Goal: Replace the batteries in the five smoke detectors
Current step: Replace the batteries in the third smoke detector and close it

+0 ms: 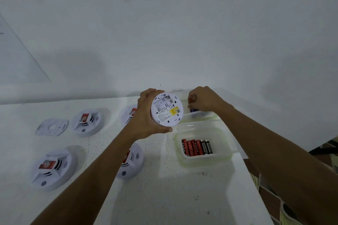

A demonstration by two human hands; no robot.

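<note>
The left hand grip is clamped round the rim of the round white plastic smoke detector, held above the white bench with its battery bay open and empty. The right hand grip pinches a small blue object, apparently a cell, over the far clear plastic tub. Step in hand: battery exchange. Next, seat the cells, observing polarity.
</note>
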